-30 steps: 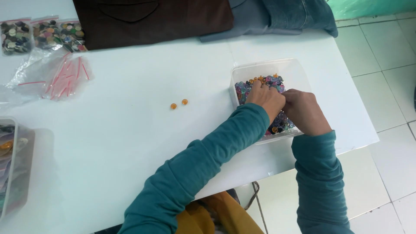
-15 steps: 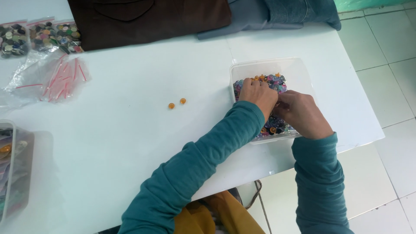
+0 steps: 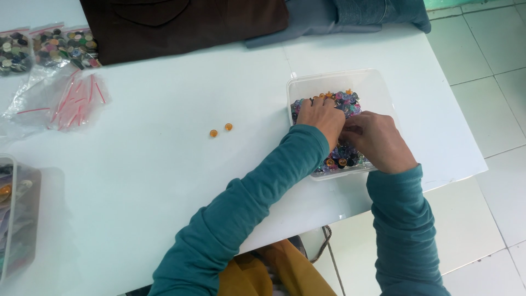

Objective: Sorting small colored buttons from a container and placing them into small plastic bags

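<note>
Left hand (image 3: 323, 118) and right hand (image 3: 378, 140) buried among mixed buttons (image 3: 342, 101), fingers curled, grasp hidden; clear tub (image 3: 378, 82) near table (image 3: 164, 175) edge, liable to tip, spilling.

Seen from above: both hands in a clear plastic tub (image 3: 378, 82) of mixed coloured buttons (image 3: 344, 101) near the right edge of the white table (image 3: 164, 181). Left hand (image 3: 323, 118) palm down on the heap, right hand (image 3: 379, 141) just beside it, fingers curled into the buttons. Two small orange buttons (image 3: 221, 130) loose mid-table. Bags of buttons (image 3: 49, 49) at the far left corner, dark cloth (image 3: 186, 24) along the far edge.
</note>
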